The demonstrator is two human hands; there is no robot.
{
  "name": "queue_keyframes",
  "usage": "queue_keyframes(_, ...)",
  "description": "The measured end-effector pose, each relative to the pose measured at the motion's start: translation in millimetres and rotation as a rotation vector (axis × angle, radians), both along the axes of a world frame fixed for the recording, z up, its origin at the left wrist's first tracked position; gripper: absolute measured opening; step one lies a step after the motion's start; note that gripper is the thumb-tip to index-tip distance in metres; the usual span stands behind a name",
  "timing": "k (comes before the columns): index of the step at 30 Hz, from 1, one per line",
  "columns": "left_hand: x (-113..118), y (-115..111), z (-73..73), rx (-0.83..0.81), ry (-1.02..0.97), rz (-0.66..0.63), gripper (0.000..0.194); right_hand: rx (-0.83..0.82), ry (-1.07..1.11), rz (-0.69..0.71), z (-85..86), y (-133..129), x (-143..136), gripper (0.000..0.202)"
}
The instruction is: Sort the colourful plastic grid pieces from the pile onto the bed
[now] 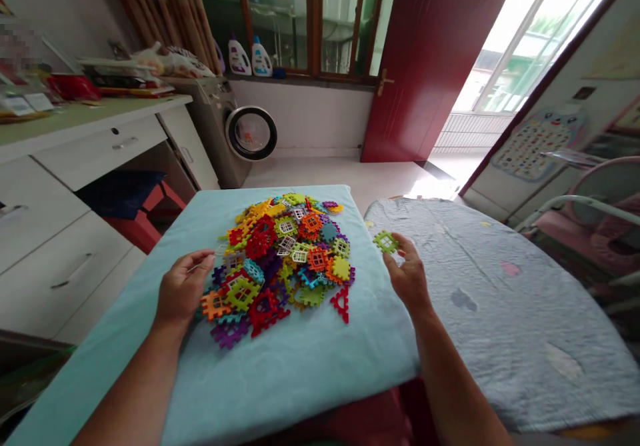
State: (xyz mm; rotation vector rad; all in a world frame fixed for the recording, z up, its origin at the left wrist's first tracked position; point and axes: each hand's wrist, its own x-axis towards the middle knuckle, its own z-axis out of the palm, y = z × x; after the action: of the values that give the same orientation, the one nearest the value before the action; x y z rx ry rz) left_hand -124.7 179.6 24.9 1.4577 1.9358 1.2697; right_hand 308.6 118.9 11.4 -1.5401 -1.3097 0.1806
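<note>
A pile of colourful plastic interlocking building pieces (270, 259) lies on the light blue cloth. Above the cloth's right edge, my right hand (410, 276) grips a lime-green interlocking building piece (385, 241) with an open centre, between thumb and fingers. My left hand (183, 289) is at the pile's left side, thumb and fingers closed together. Something pale shows by its fingertips, but I cannot make out whether it is held. Close to the left hand is an orange piece (215, 305). A red triangular piece (341, 304) rests at the pile's right edge.
The light blue cloth (300, 373) covers the table before me. To its right stands a rounded surface under a grey-blue quilted cover (480, 286). A white-drawered desk (125, 141), a stool (135, 199), a washer with its door (251, 133) open and a red door (425, 53) surround it.
</note>
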Motion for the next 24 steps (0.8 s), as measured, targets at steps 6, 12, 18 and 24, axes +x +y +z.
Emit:
queue_keyframes(6, -10, 3, -0.2, -0.051, 0.099, 0.080, 0.037, -0.218, -0.150, -0.327, -53.8, -41, 109, 0.052)
queue_keyframes(12, -15, 7, 0.1, -0.164, 0.112, 0.121, 0.029, -0.402, -0.202, -0.346, -82.4, -14, 129, 0.051)
queue_keyframes(18, -7, 4, 8.7, -0.193, 0.102, 0.102, 0.030, -0.526, -0.266, -0.373, -82.8, 55, 108, 0.049)
queue_keyframes(24, -10, 8, 4.2, -0.219, 0.094, 0.104, 0.031, -0.612, -0.262, -0.413, -90.8, 101, 113, 0.053)
